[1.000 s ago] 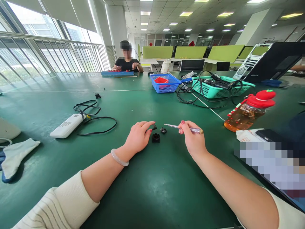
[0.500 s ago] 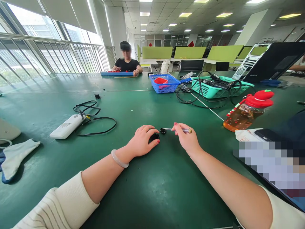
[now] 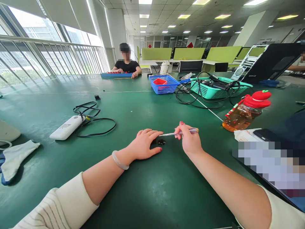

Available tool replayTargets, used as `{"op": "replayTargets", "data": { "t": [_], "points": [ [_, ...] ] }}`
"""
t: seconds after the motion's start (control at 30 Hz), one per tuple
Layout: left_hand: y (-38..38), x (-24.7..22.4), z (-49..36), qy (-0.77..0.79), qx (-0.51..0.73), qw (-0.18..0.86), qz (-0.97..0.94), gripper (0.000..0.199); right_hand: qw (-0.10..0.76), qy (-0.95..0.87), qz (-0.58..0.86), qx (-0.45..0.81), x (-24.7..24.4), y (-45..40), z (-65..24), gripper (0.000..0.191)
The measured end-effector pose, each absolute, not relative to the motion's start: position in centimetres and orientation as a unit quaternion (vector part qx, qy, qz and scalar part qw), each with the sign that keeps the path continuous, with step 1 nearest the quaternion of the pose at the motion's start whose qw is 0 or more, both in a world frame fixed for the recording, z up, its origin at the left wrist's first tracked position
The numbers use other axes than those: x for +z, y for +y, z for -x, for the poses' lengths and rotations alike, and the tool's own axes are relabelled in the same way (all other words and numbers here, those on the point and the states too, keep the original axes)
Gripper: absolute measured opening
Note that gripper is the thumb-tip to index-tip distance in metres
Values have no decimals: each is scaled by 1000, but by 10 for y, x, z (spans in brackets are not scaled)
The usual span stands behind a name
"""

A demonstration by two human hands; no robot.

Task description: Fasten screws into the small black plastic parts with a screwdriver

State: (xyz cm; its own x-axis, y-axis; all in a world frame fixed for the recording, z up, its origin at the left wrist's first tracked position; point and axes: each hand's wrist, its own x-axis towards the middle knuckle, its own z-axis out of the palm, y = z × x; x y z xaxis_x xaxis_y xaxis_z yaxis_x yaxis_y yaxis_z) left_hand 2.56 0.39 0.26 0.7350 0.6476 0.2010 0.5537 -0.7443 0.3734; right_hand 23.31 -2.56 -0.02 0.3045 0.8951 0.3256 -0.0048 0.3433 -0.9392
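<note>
My left hand lies low over the green table with its fingers stretched and its thumb apart from them. Between the thumb and index finger are small black parts, partly hidden by the hand; I cannot make out what they are. My right hand is closed around a screwdriver with a clear, purplish handle. Its thin metal shaft points left, and the tip is beside my left index fingertip, just above the black parts. Whether the tip touches anything is not clear.
To the left lie a white power bank and a looped black cable. At the right stands a red-lidded bottle near a phone. Blue and green baskets sit farther back. A person sits across the table.
My left fingers have straightened and spread over the black parts. The right hand has shifted slightly right with the screwdriver. Black pieces now show between my left thumb and index finger.
</note>
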Motion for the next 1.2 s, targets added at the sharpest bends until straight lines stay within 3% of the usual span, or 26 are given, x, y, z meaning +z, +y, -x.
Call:
{"op": "replayTargets", "data": {
  "t": [0.2, 0.37, 0.6, 0.8, 1.03, 1.2],
  "points": [
    [-9, 4, -43, 339, 144, 150, -918, 46, 757, -359, 417, 352, 4, -19, -240, 49],
    [-24, 7, -52, 356, 147, 165, -908, 27, 759, -343, 418, 363, 3, -16, -239, 48],
    [-62, 11, -29, 313, 133, 184, -922, 19, 723, -397, 435, 361, 2, -20, -238, 48],
    [-90, 17, 49, 375, 92, 158, -909, 20, 715, -396, 438, 373, 5, -21, -235, 46],
    [-75, 5, 191, 523, 122, 56, -842, 27, 709, -396, 434, 389, 4, -21, -235, 47],
    [-63, 8, 262, 605, 141, 52, -782, 42, 699, -416, 439, 381, 2, -20, -235, 47]
  ]
}}
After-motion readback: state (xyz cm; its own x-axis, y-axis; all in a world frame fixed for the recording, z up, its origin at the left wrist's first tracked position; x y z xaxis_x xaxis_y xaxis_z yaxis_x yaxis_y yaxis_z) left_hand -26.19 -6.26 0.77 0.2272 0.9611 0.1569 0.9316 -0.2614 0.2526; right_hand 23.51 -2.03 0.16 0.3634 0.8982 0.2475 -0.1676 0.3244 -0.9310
